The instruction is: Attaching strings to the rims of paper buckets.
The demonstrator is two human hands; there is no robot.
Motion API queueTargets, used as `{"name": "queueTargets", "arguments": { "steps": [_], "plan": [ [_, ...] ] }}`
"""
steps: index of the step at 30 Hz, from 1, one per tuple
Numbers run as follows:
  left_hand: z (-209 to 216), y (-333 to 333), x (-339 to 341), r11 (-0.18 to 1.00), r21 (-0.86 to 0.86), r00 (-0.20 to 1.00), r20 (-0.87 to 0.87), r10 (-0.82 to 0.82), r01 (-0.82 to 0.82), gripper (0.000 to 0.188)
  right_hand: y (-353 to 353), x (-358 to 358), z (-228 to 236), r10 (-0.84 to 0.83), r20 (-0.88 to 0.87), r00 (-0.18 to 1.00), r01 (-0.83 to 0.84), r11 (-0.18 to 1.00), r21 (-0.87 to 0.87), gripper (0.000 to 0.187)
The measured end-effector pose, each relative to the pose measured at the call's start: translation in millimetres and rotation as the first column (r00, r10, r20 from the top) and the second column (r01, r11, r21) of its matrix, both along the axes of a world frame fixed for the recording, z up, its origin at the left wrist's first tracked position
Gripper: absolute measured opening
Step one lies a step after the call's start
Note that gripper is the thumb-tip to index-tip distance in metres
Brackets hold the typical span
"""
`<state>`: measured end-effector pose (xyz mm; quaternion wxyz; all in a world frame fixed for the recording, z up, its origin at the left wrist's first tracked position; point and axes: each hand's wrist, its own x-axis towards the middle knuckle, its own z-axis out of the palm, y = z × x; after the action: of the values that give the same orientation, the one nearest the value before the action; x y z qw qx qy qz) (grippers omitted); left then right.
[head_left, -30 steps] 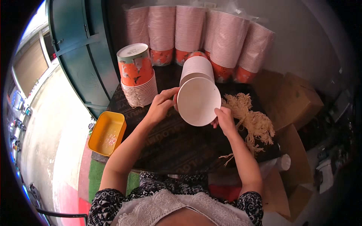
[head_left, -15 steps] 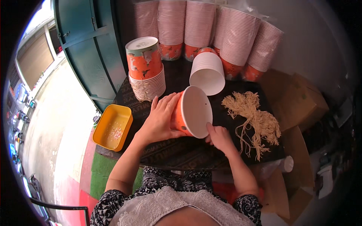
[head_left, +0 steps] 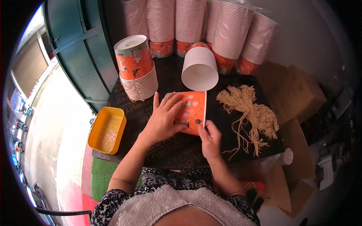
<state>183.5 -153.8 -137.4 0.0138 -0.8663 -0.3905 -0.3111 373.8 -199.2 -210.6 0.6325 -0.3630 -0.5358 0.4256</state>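
Observation:
An orange paper bucket with printed figures lies on its side above the black tabletop, its white rim facing right and its inside hidden. My left hand grips its closed end, fingers stretched over the top and thumb low on the wall. At the lower part of the rim, my right hand pinches the edge, thumb outside and the other fingers mostly hidden. To the right lies a bundle of beige strings. An upside-down stack of buckets, with string around it, stands behind my left hand.
A yellow tray holding small pale and pink bits sits at the left table edge. A white-mouthed bucket stack lies at the back. Several plastic-wrapped stacks line the wall. Cardboard boxes stand right; a green metal door is left.
The bucket has turned so that its mouth, which faced me, now points right and its printed wall shows. My right hand has shifted its thumb onto the outside near the rim.

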Motion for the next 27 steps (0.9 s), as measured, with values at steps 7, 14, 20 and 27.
{"name": "queueTargets", "arguments": {
  "steps": [7,14,20,27],
  "plan": [
    [-20.5,-19.7,7.7,0.988,0.117,0.941,0.313,-0.129,0.097,0.043,0.1,-18.1,-3.2,0.136,-0.269,0.954,-0.166,0.982,-0.090,0.018],
    [-31.2,-24.8,13.5,0.989,0.121,0.888,0.441,-0.130,0.085,0.030,0.4,-19.7,5.6,0.172,-0.368,0.914,-0.220,0.971,-0.094,0.023],
    [-31.1,-32.3,16.6,0.993,0.103,0.860,0.501,-0.095,0.049,0.029,-1.9,-26.3,5.3,0.180,-0.391,0.903,-0.238,0.965,-0.105,0.024],
    [-34.6,-36.7,18.8,0.997,0.062,0.830,0.553,-0.076,0.050,0.029,-6.6,-32.2,9.4,0.174,-0.346,0.922,-0.219,0.971,-0.096,0.019]
  ]
}}
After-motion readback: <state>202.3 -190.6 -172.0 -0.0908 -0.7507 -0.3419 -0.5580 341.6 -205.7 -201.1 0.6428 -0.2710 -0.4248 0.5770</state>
